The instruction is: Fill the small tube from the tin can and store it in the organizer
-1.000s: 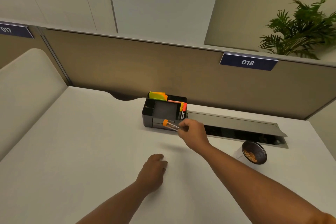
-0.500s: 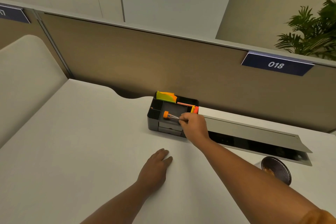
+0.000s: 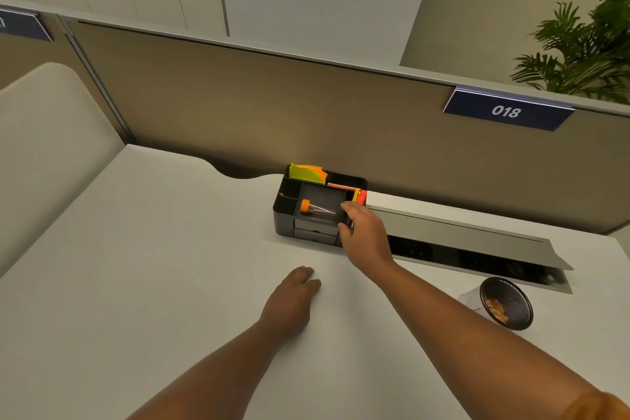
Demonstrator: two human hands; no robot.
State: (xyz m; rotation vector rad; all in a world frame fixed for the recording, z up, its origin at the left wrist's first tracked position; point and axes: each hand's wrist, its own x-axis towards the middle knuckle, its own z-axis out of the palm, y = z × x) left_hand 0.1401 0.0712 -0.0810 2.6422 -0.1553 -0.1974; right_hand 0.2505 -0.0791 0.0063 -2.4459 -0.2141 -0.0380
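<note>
The small clear tube point(image 3: 317, 210) with an orange cap lies on its side in the middle tray of the black desk organizer point(image 3: 284, 215). My right hand point(image 3: 364, 235) hovers at the organizer's right front corner, fingers apart, just off the tube's pointed end and holding nothing. My left hand point(image 3: 293, 297) rests flat on the white desk in front of the organizer. The tin can point(image 3: 506, 309), dark inside with orange-brown bits, stands at the right near the desk's cable slot.
Yellow-green and orange sticky notes point(image 3: 306, 173) and markers point(image 3: 360, 196) sit in the organizer's back and right slots. An open grey cable flap point(image 3: 460, 235) runs along the desk's rear right. A brown partition point(image 3: 272, 112) stands behind the desk.
My right hand carried the tube over the organizer, laid it in the middle tray and let go. The left hand stayed flat on the desk.
</note>
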